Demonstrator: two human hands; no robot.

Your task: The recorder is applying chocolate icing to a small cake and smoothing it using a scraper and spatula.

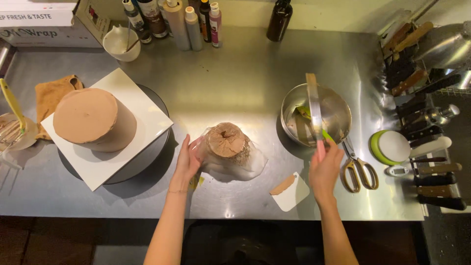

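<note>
My left hand [187, 159] rests against the left side of a small brown cake layer wrapped in clear plastic film [227, 141], which sits on the steel counter. My right hand [325, 167] grips the handle of a long flat metal spatula [314, 108], its blade lying across a steel bowl [338, 108]. A green-tipped tool lies in the bowl. To the left, a tall cake with smooth brown frosting [93, 120] stands on a white square board [147, 105] atop a round turntable.
A white scraper with brown frosting [290, 190] lies by my right wrist. Scissors [358, 167] lie right of the bowl, beside a green-rimmed white lid [391, 146] and a rack of knives [431, 167]. Bottles [186, 19] and a white cup [120, 43] line the back.
</note>
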